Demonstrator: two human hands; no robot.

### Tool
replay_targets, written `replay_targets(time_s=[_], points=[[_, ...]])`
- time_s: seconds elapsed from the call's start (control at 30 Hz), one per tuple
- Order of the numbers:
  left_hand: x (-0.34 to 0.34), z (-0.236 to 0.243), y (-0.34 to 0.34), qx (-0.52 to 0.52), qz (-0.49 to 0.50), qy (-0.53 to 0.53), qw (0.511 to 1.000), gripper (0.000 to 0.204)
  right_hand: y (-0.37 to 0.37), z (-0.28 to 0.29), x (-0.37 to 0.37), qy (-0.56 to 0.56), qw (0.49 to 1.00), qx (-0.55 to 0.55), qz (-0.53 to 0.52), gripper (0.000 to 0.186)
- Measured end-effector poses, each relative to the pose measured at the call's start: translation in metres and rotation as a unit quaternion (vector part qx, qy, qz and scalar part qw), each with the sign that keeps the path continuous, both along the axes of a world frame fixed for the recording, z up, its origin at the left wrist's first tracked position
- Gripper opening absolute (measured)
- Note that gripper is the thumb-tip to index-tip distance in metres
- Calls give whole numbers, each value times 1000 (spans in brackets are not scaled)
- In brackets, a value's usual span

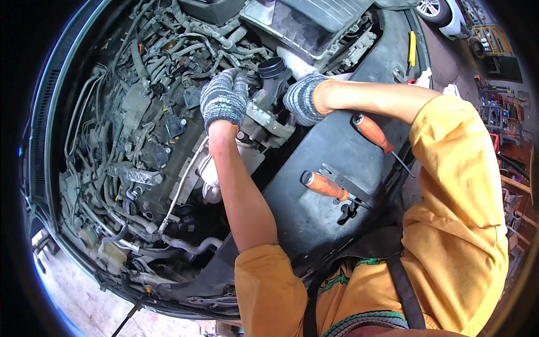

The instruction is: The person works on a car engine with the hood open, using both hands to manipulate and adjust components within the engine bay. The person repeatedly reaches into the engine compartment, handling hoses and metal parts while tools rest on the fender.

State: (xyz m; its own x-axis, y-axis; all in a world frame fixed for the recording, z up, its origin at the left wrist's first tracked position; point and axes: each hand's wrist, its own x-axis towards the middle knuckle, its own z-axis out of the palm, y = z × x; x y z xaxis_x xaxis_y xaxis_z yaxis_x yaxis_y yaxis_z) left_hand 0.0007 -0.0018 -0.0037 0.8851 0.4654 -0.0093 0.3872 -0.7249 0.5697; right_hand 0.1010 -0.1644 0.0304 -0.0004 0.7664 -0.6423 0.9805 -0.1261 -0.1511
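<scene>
Both my hands wear grey-and-white striped knit gloves and reach into a car's engine bay. My left hand is bent down over the engine top, its fingers together and their tips hidden among the parts. My right hand is curled beside the black intake neck, on its right side. Its fingers are turned away from view, and whatever they grip is hidden. Between the hands lies a grey metal bracket. A pale cover shows below my left wrist.
Two orange-handled screwdrivers lie on the black front panel near me. Behind my hands sits the air filter box. Hoses and wiring crowd the left. A yellow-handled tool rests at the right edge.
</scene>
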Motion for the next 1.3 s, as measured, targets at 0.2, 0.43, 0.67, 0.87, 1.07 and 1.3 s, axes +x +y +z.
replay_targets(time_s=[0.2, 0.43, 0.67, 0.87, 1.07, 1.3], points=[[-2, -5, 2, 10, 8, -2, 1000, 32, 7, -8, -6, -33, 998, -43, 14, 26], [0, -2, 0, -2, 7, 14, 1000, 36, 33, -15, 10, 60, 963, -145, 221, 33], [-2, -4, 3, 10, 8, 14, 1000, 35, 22, -82, 11, 54, 976, -204, 56, 32], [1, -3, 0, 4, 5, 6, 1000, 35, 10, -45, -5, 27, 990, -96, -103, 27], [1, -5, 1, 6, 5, 7, 1000, 35, 24, -37, -3, -8, 994, -50, -92, 21], [2, -3, 0, -2, 8, 3, 1000, 34, 26, -43, 39, 185, 949, -76, -245, 34]])
